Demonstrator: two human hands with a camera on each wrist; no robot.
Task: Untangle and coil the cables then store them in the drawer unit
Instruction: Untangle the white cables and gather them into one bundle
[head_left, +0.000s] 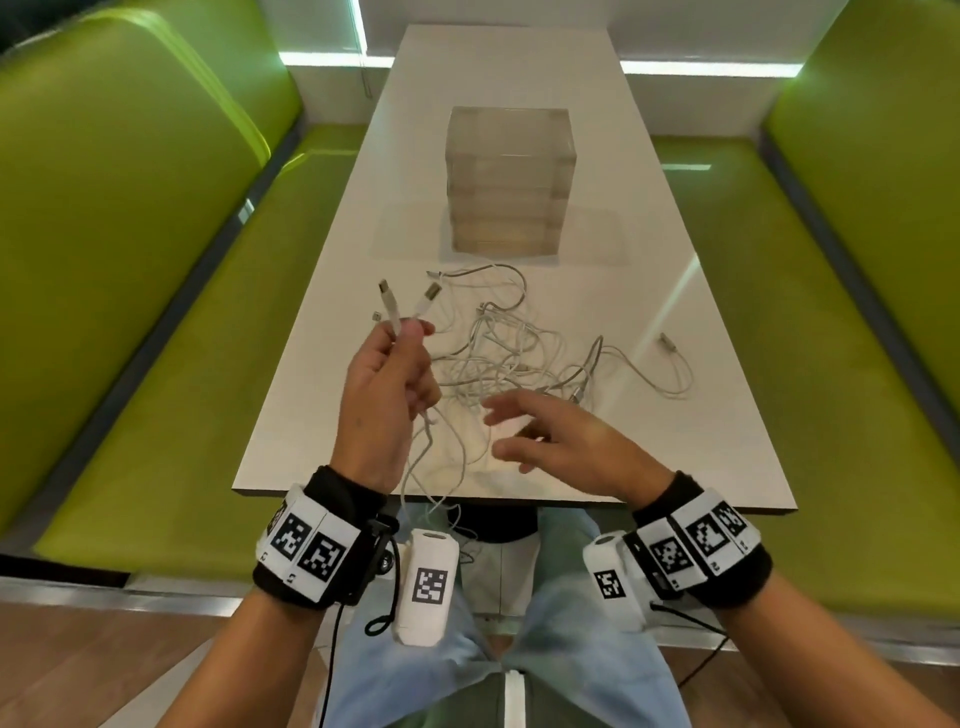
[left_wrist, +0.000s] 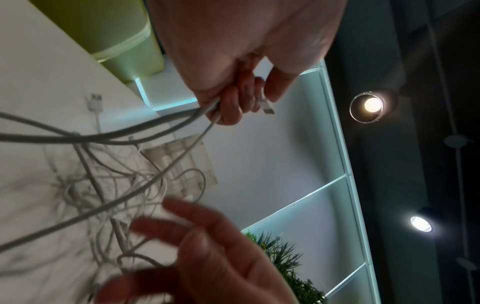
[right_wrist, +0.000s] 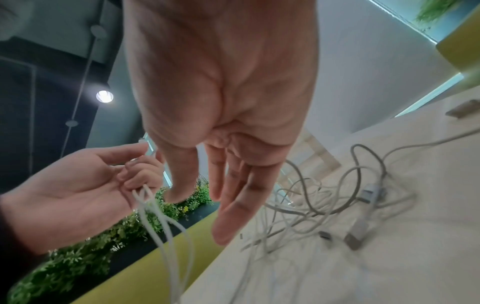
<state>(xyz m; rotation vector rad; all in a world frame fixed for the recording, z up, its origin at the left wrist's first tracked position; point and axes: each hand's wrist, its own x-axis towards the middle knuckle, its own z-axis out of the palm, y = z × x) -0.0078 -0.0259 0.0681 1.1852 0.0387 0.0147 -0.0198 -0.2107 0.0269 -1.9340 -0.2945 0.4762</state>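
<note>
Green bench seats (head_left: 156, 322) flank both sides, and between them runs the long white counter (head_left: 675, 457), stretching off toward twelve o'clock. At twelve o'clock on it stands the clear drawer unit (head_left: 506, 182), all drawers apparently shut, nothing stored yet.

Nearer, just short of the unit, sprawls the tangle of white cables (head_left: 511, 353), a loose heap around counter centre with one strand trailing out to three o'clock, ending in a plug (head_left: 670, 344) lying alone. No single long axis there; loops run every way.

Now the hands. The left hand (head_left: 387, 384) is up at nine o'clock of the heap, fingers curled round several cable ends; in the head view two USB plugs (head_left: 410, 304) poke up out of the fist, fanned toward twelve, their leads dropping straight down past the counter's near edge. The right hand (head_left: 550, 436) hovers at six o'clock of the heap, fingers spread and relaxed, holding nothing.

So this looks like the untangling stage, early on: ends gathered, knots untouched. The next move, I'd judge, calls for the free right hand to pick one strand below the left grip and draw it out through the loops, gently, since a hard pull would likely cinch the knot or drag the whole heap along.
</note>
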